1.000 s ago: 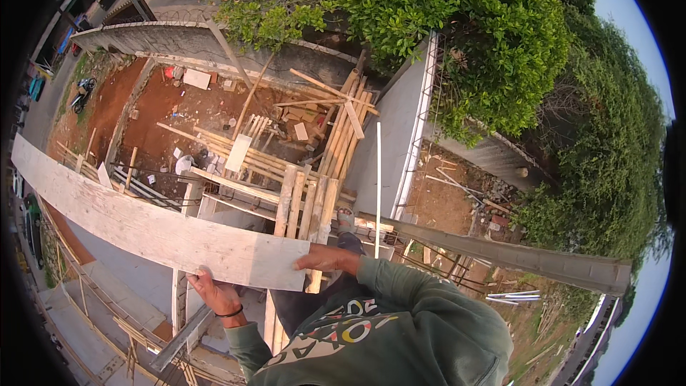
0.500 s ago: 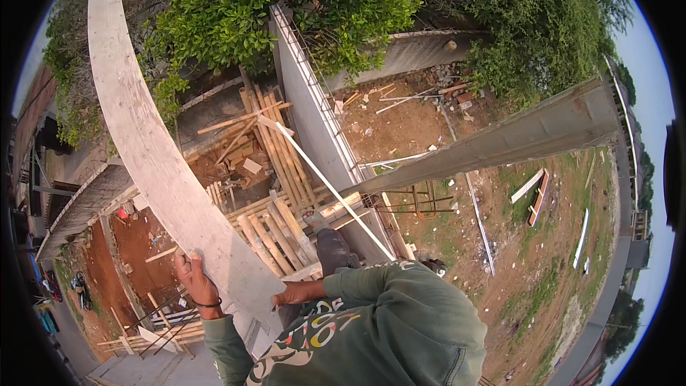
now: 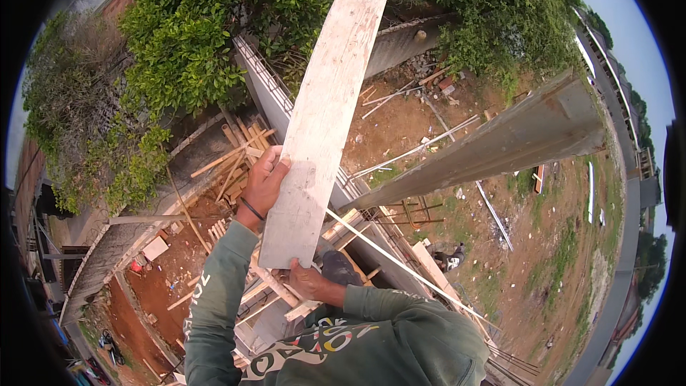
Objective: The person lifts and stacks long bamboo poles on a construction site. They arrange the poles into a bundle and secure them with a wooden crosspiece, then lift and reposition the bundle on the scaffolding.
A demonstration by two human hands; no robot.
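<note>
A long pale wooden plank (image 3: pixel 325 114) rises from near my body to the top edge of the head view, its near end grey and its far end cut off by the frame. My left hand (image 3: pixel 263 184) grips the plank's left edge, thumb on the upper face and a dark band round the wrist. At the plank's near end my right hand (image 3: pixel 309 281) holds the lower edge, with part of its fingers hidden beneath the board. My knee in dark trousers (image 3: pixel 339 269) shows just beyond the right hand.
I am high above the ground. A grey concrete beam (image 3: pixel 493 139) runs off to the right, and a thin white strip (image 3: pixel 400 266) slants across beside my right arm. Below lie timber pieces (image 3: pixel 229 164) and red soil. Leafy trees (image 3: pixel 236 28) and a wall (image 3: pixel 261 78) stand ahead.
The plank has swung from the left to the middle, its far end now pointing up and right. Both hands have moved with it, the left one farther forward. My view has shifted slightly.
</note>
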